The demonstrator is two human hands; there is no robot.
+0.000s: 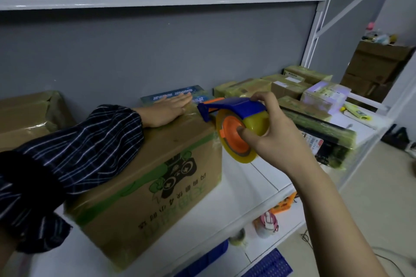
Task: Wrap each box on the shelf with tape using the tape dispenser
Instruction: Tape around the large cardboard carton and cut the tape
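At the shelf's front edge, box: the cardboard box (144, 164) is set askew on the shelf (258, 177), and glossy tape is seen along its right-hand edges.
Tape dispenser: the tape dispenser (238, 108) is held at the box's top right edge; whether its blade end touches the top cannot be told.
Right hand: the right hand (276, 128) is curled round the dispenser, with the thumb pushed into the orange hub.
Left hand: the left hand (166, 112) is laid flat on the box top, fingers straight and together.
Progress: this box is judged partly wrapped, with a band in hand.
Done: the parcels (288, 87) at the shelf's right back corner are seen filmed in tape, as is the left-end box (27, 112).
Left to do: whether the blue printed box (171, 94) by the back edge is taped cannot be told.
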